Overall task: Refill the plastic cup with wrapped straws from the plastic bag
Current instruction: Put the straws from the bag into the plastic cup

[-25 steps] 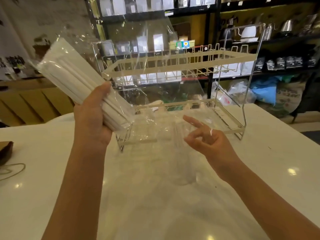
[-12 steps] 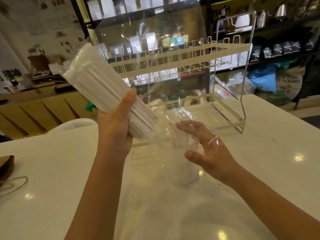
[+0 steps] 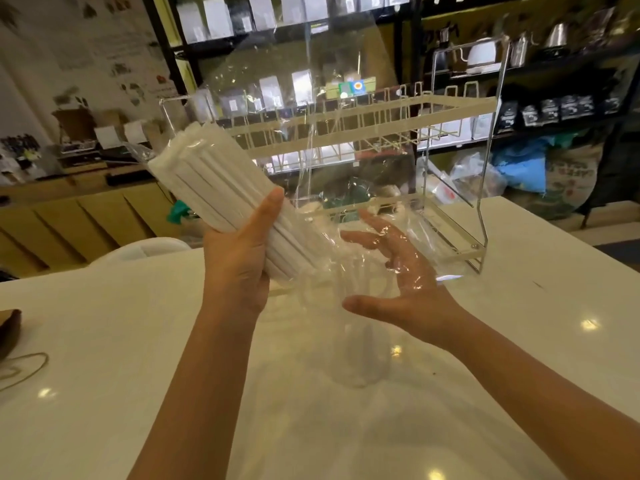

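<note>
Wrapped straws [image 3: 221, 188], a fat white bundle of them, sit inside the clear plastic bag [image 3: 311, 140] and are held up in the air above the white table [image 3: 104, 341], roughly over its middle. The left hand [image 3: 239, 258] is wrapped around the lower part of the bundle through the film, thumb up along the side. The bundle's long axis runs diagonally: top end up and to the left, bottom end down and to the right, pointing toward the right hand [image 3: 398, 282].

That right hand is spread wide, fingers apart, gripping nothing solid as far as I can tell; it's just pressed against the loose crinkly bag right beside the lower straw ends. Can't say if it's inside or outside the film, too much glare.

The plastic cup [image 3: 360, 351] stands on the table directly below the right hand, see-through and hard to make out behind the bag. So the straws' low end is already angled roughly cup-ward, and I'd guess they need to slide out of the bag that way.

Behind it all a wire rack [image 3: 381, 112] stands near the table's far edge.
</note>
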